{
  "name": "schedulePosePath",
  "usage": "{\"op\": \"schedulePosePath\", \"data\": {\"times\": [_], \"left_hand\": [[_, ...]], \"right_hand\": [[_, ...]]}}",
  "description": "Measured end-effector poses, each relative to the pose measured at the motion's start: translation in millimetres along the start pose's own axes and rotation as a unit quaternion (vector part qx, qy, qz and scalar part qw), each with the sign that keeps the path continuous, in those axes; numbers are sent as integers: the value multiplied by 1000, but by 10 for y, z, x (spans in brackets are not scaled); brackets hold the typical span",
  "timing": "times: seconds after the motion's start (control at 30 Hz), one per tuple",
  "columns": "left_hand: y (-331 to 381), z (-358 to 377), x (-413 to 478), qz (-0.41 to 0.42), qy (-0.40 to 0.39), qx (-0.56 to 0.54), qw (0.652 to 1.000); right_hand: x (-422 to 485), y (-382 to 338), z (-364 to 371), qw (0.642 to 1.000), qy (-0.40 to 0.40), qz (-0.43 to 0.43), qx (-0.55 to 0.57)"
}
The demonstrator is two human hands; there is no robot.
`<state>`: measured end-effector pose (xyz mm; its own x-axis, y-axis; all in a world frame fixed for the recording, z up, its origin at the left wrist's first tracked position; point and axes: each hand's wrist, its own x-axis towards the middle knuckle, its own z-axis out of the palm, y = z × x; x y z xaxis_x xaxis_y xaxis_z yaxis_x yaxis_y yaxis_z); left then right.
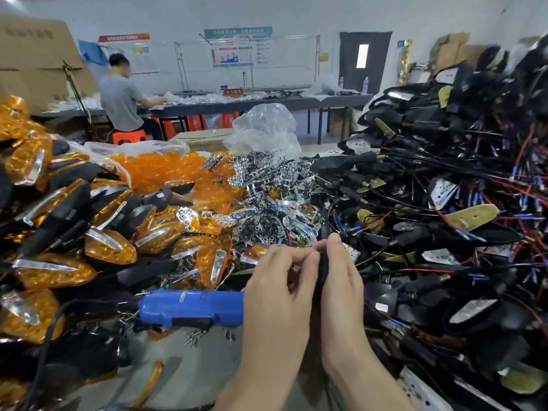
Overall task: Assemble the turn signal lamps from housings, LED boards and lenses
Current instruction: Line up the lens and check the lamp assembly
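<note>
My left hand (pixel 277 287) and my right hand (pixel 341 280) meet at the centre of the bench, both gripping one black lamp housing (pixel 322 269) that shows only as a dark sliver between the palms. A heap of finished amber-and-black lamps (pixel 89 232) fills the left side. Loose orange lenses (pixel 166 170) lie behind it in a plastic bag. Chrome reflector pieces (pixel 267 185) are piled in the middle. Black housings with red and black wires (pixel 444 203) rise in a tall heap on the right.
A blue electric screwdriver (pixel 189 305) lies just left of my left hand, with small screws (pixel 195 339) scattered on the grey bench below it. A crumpled clear bag (pixel 265 129) stands behind the reflectors. Another person (pixel 121 96) sits at a far table.
</note>
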<state>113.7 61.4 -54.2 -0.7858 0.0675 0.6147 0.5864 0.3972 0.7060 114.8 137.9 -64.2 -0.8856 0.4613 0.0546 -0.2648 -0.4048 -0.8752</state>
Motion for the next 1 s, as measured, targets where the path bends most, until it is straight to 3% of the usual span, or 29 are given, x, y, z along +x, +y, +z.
{"op": "schedulePosePath", "data": {"times": [0.2,0.33,0.4,0.47,0.53,0.63,0.73,0.87,1.0], "left_hand": [[-7,-62,-13,18,-6,15,1000],[62,-91,-65,15,-63,40,997],[103,-151,-119,-41,-88,-6,995],[131,-279,-170,-146,-68,-71,984],[139,-432,-194,-273,-6,-143,951],[102,-626,-217,-461,96,-264,842],[109,-752,-230,-539,118,-331,766],[137,-789,-226,-553,122,-344,750],[148,-777,-232,-572,178,-349,721]], "right_hand": [[-25,-4,-5,1000,-1,-7,6],[-22,-22,-28,1000,0,8,9],[-6,-30,-36,1000,10,25,16],[16,-57,-35,997,18,51,54],[37,-87,-24,994,19,67,82],[47,-111,-23,991,18,87,101],[29,-126,-16,989,-3,118,89],[-3,-153,-15,988,-53,147,-3],[-56,-184,0,982,-93,145,-76]]}}
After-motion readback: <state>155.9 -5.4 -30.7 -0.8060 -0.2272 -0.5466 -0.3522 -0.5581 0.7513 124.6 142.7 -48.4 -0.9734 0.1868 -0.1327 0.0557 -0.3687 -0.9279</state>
